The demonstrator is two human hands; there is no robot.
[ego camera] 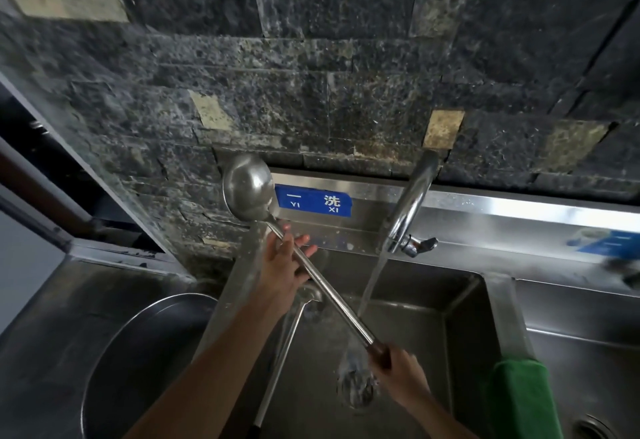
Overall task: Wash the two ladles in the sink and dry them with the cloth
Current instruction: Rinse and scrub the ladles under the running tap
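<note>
1. At nine o'clock from the basin sits a round steel pan (pixel 138 352) on the left counter. I leave it alone.
2. My left hand (pixel 284 265) is at the basin's eleven o'clock, fingers straight and spread, resting against the shaft of the raised ladle (pixel 247 189) rather than gripping it. The bowl stands up at twelve o'clock, in front of the blue label (pixel 313 201) and out of the water.
3. The second ladle (pixel 287 341) lies in the sink (pixel 464 334) below my left hand, its handle running toward six o'clock. It looks unwashed as yet, by my guess.
4. The tap (pixel 412 206) is running. The stream falls past the raised shaft and hits near the drain (pixel 356 386) at five o'clock.
5. My right hand (pixel 398 369) is clenched round the dark wooden handle end, just beside the drain.
6. I judge the step to be rinsing the first ladle. To do it well I would tip the bowl down toward three o'clock into the stream, rub the shaft and bowl with the flat left hand, and roll the handle so both faces get wet. The right-hand grip should stay firm, since wet steel slips.
7. The green cloth (pixel 519 397) hangs over the sink divider at four o'clock, ready for drying.
</note>
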